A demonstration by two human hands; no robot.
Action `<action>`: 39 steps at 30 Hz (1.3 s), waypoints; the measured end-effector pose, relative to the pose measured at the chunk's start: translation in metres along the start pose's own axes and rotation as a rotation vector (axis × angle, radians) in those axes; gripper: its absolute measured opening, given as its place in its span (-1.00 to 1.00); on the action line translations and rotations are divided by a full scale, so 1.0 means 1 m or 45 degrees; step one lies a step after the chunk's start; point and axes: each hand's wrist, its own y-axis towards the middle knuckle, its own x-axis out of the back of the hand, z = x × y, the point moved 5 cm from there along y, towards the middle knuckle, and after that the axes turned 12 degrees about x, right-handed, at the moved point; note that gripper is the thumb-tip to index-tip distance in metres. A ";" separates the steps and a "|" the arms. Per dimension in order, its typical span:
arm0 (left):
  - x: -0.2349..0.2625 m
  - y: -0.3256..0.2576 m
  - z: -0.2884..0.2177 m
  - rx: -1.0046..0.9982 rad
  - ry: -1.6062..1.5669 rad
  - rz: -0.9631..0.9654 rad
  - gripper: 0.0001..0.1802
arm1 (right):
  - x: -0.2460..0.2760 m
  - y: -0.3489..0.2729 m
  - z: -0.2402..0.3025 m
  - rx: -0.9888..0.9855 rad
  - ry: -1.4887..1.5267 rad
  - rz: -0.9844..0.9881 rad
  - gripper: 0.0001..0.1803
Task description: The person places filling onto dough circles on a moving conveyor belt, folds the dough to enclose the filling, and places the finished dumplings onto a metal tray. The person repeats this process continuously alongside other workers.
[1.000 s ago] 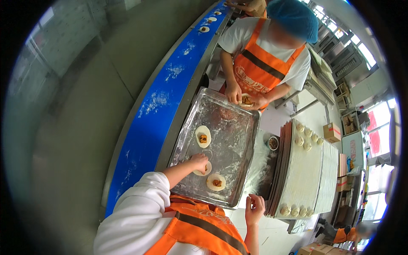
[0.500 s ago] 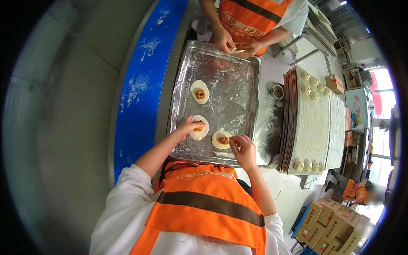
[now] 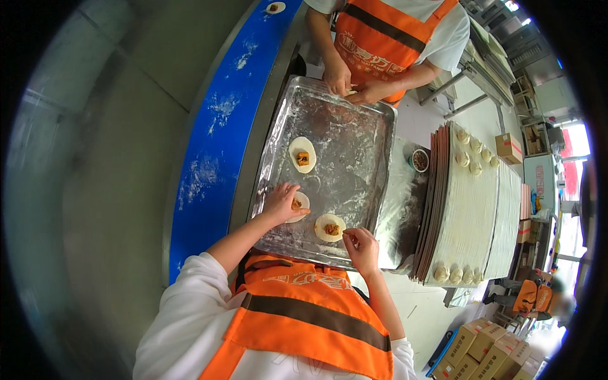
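The fingers [image 3: 286, 195] of the left hand [image 3: 280, 204] lay spread over one filled dough round [image 3: 299, 203] on the floured metal tray [image 3: 345, 136]; the right hand [image 3: 361, 246] pinched the rim of a second dough round [image 3: 330, 227] just beside it.

We are looking past the work at a blue conveyor belt [image 3: 212, 142] running along the left, dusted with flour and carrying one filled dough round [image 3: 275, 7] at its far end. A co-worker in an orange apron [image 3: 386, 35] is standing across from us. A small bowl of brown filling [image 3: 419, 160] is sitting beside a stack of boards [image 3: 472, 209], which is bearing shaped dough pieces [image 3: 455, 274] along its near edge and more [image 3: 474, 158] along its far edge. Cardboard boxes [image 3: 484, 351] are lying on the floor at lower right.
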 end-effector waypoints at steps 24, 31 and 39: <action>0.183 0.094 0.154 0.635 -1.696 -0.228 -0.37 | -0.018 -0.016 -0.062 -0.689 0.586 -0.301 -0.82; 0.231 0.212 0.162 0.634 -1.322 -0.270 -0.26 | -0.010 0.001 -0.079 -0.831 0.783 -0.440 -0.83; 0.241 0.291 0.176 0.708 -1.270 -0.223 -0.10 | -0.029 0.030 -0.087 -0.983 0.911 -0.337 -0.79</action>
